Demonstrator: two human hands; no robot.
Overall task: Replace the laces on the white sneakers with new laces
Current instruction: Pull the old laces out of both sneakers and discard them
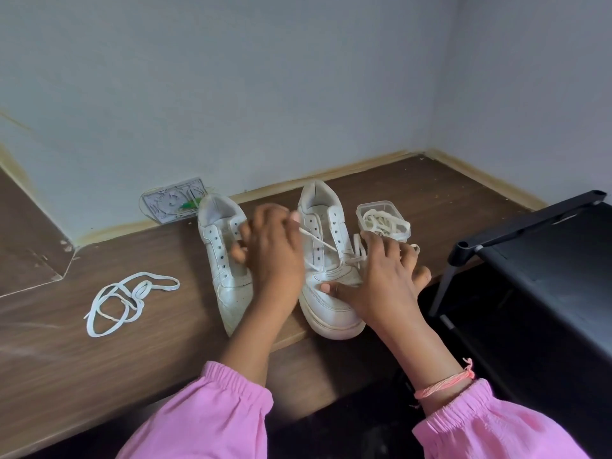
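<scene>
On the brown wood-grain tabletop (139,352), set into a corner of pale grey walls, stand two white leather sneakers side by side, toes toward the person. A black metal-framed rack (543,260) stands to the right of the tabletop, lower down. The left white sneaker (220,260) has bare eyelets with no lace through them. The right white sneaker (331,293) has a cream flat lace (318,241) threaded through its lowest eyelets, one strand crossing the tongue. The right hand (374,286) rests on the toe end and right side of this sneaker, thumb pressed against the toe cap and fingers spread over the side; it steadies the shoe and curls round nothing. The left hand (271,256), somewhat blurred, is raised between the two sneakers, and its fingertips pinch the end of that lace strand up near the collar. A loose white shoelace (126,301) lies tangled in loops on the tabletop, well apart to the left of the sneakers. Just beside the right sneaker, toward the wall, a small clear plastic tub (384,221) holds more coiled cream laces. Pink gathered sleeves cover both forearms, and a thin orange thread bracelet (443,384) circles the right wrist.
</scene>
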